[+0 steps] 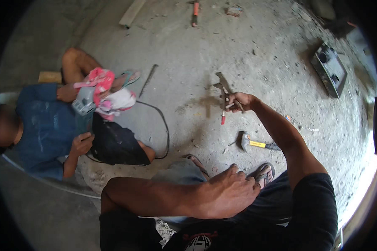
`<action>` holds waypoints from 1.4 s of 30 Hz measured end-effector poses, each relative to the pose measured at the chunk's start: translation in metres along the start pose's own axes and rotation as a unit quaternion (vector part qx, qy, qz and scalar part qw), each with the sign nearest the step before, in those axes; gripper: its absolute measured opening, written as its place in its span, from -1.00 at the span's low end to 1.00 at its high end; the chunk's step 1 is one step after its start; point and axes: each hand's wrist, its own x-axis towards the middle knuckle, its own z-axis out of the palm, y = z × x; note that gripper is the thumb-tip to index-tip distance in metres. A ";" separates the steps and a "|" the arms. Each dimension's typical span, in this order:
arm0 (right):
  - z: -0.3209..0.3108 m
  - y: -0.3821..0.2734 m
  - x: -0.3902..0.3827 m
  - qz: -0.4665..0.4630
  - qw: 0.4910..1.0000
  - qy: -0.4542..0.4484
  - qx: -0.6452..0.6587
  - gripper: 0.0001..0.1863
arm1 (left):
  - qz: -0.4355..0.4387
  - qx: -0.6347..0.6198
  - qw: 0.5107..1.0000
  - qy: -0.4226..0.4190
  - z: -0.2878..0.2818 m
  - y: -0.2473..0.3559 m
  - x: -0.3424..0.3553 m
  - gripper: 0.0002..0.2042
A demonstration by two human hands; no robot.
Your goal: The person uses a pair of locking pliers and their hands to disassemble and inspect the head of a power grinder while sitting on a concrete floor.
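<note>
My right hand (240, 102) reaches out over the concrete floor, its fingers wrapped round a metal hand tool (219, 85). A jaw-like head sticks out beyond the fingers, and a red end points back toward me; I cannot tell whether this is one tool or two. Closer to my body, my left hand (228, 190) hovers above my lap with its fingers curled; whatever they hold, if anything, is hidden. Below my right forearm lies a claw hammer (257, 144) with a yellow and black handle, near my sandalled foot (264, 175).
A co-worker (50, 125) sits at the left, holding a grey power tool (84, 101) beside pink and white cloth (109, 94). A black cable (165, 121) curves nearby. A metal rod (148, 80), a red-handled tool (195, 14) and a metal box (331, 71) lie on the gritty floor.
</note>
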 end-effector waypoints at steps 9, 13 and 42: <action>0.005 -0.002 -0.007 -0.010 0.999 -0.013 -0.041 -0.49 | -0.018 0.089 0.979 0.183 0.033 0.003 -0.004 -0.63; 0.009 -0.003 -0.014 0.002 1.000 0.016 -0.010 -0.30 | -0.002 0.065 0.984 0.168 0.037 0.000 0.001 -0.70; 0.012 -0.006 -0.017 -0.007 1.000 0.018 -0.016 -0.55 | 0.014 -0.099 0.992 -0.079 0.005 -0.001 0.019 -0.71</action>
